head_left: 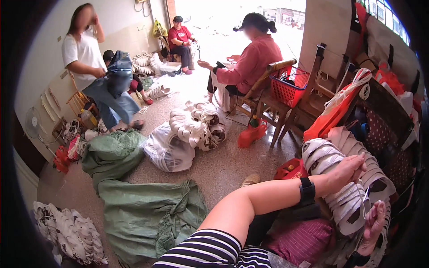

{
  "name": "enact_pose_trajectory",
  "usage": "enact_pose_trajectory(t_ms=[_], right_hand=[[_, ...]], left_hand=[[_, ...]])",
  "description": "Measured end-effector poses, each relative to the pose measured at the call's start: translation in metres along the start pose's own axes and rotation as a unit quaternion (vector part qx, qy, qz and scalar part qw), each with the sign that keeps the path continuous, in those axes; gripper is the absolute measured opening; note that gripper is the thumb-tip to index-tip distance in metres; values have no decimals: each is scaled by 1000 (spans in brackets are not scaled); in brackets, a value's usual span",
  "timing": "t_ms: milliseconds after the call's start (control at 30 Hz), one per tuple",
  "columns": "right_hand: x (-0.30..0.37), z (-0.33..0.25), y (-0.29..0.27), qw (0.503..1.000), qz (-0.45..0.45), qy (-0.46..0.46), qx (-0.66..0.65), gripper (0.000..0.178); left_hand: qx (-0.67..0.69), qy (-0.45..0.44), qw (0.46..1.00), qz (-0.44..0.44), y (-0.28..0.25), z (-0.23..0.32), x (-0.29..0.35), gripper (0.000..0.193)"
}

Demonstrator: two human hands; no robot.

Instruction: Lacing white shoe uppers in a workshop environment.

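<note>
At the right, my left hand (347, 173) reaches over a row of nested white curved pieces (324, 158) that look like shoe uppers. Its fingers are pressed together, and what they pinch is hidden. Lower down, my right hand (375, 222) is raised beside the same pieces, fingers closed toward the thumb; anything in it is too small to name. A thin white cord (367, 194) runs between the two hands. More of these pieces (351, 145) lie stacked behind my left hand. Dark maroon striped cloth (304, 241) lies below my left forearm.
Green sacks (152, 214) and a white plastic bag (167, 149) topped with bundled white pieces (192, 125) lie on the floor. A red basket (289, 85) stands on a wooden stool. A person in pink (261, 62) sits ahead; another (85, 58) stands at left with a dark bag.
</note>
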State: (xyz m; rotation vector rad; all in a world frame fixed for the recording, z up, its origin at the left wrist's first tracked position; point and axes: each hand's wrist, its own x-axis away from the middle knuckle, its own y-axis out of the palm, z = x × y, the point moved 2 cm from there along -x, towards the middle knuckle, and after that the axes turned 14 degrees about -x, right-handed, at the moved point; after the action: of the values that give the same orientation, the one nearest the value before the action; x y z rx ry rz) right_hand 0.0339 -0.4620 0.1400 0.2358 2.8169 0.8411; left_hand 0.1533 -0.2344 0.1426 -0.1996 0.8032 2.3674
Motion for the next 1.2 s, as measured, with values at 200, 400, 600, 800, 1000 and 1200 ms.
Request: enact_pose_trajectory(t_ms=[200, 400, 600, 800, 1000, 1200], right_hand=[[7, -24, 27, 999, -30, -4, 14, 17], [13, -49, 78, 986, -158, -1, 49, 20], [38, -48, 39, 995, -86, -4, 48, 22], [92, -9, -47, 993, 77, 14, -89, 14], [94, -13, -47, 986, 82, 144, -35, 19], [63, -55, 16, 983, 63, 48, 167, 20]], left_hand=[[-70, 39, 996, 29, -10, 45, -16, 40], [-76, 62, 993, 72, -28, 105, -37, 42], [-41, -37, 979, 198, -59, 119, -48, 38], [-84, -101, 972, 196, -98, 90, -68, 37], [-60, -61, 974, 210, -85, 75, -41, 32], [-225, 201, 950, -80, 80, 119, -14, 31]])
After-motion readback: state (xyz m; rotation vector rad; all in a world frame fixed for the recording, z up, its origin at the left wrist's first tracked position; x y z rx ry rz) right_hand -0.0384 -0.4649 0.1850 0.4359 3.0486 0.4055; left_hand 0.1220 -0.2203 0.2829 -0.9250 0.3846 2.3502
